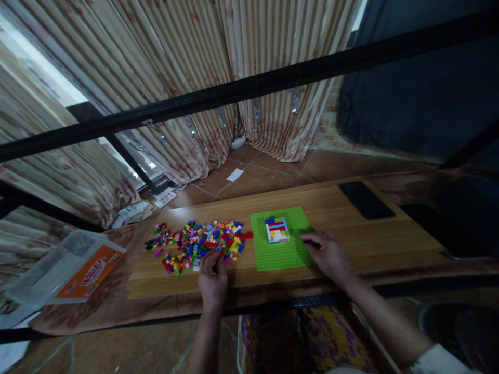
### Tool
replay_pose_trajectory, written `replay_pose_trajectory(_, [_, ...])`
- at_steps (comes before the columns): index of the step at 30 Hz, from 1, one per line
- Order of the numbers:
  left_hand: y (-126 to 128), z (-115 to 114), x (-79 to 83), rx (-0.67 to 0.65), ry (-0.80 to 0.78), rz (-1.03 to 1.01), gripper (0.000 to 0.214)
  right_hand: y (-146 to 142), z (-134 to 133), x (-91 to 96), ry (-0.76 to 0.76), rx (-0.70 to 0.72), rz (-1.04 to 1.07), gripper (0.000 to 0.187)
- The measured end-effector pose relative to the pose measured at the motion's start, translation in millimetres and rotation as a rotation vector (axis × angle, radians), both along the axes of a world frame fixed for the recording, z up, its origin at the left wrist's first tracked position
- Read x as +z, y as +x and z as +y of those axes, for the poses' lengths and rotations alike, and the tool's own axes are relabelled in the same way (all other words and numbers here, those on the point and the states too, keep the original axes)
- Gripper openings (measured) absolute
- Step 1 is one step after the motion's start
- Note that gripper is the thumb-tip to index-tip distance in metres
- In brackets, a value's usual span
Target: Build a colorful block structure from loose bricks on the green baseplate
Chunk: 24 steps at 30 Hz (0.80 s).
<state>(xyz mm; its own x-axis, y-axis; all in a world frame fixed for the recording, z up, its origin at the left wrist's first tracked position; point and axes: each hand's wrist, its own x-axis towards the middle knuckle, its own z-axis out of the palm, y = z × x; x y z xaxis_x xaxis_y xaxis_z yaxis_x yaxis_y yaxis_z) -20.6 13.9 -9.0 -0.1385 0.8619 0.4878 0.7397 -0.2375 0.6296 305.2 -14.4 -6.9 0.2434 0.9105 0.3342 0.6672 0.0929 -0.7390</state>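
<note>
My left hand is at the near edge of a pile of small toy building bricks, its fingers curled together. A blue brick shows right by its fingertips; whether they grip a brick is too small to make out. To the right lies a green studded baseplate. On it sits a low block build of white, red, blue and yellow bricks. Over the baseplate's right edge hovers my right hand, fingers loosely stretched toward the build and apart from it, with nothing visible in them.
The wooden board carries the bricks, the baseplate and a black phone. Another dark flat device lies farther right. A clear plastic box with an orange label stands at the left. A black metal bar crosses beyond the board, before curtains.
</note>
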Motion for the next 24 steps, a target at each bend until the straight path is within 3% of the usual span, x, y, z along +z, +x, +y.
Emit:
replay_pose_trajectory(17, [2.6,-1.7,-0.1,-0.011,0.006,0.017,0.016,12.9,-2.9,2.5,-0.004,0.049,-0.105,0.018])
replay_pose_trajectory(24, [3.8,-2.9,1.1,0.006,-0.003,0.016,0.017,-6.5,27.5,31.5,0.022,0.055,0.05,0.02])
